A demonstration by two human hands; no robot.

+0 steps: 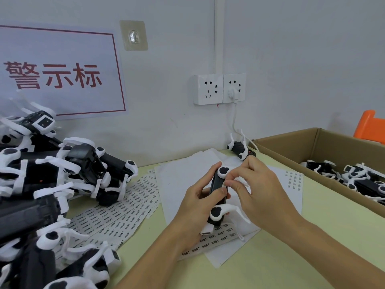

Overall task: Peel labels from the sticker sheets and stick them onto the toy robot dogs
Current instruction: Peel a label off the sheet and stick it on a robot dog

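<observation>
Pressing label (225,185) onto toy robot dog (216,197)

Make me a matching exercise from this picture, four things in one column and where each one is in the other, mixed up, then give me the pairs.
Things:
1. toy dog being labelled
2. pile of toy dogs
3. cardboard box
4. wall sockets

Places:
A. on the wall behind the table
B. held in the left hand, right hand at its side
C. right side of the table
D. left side of the table

Pairs: 1-B, 2-D, 3-C, 4-A
</observation>
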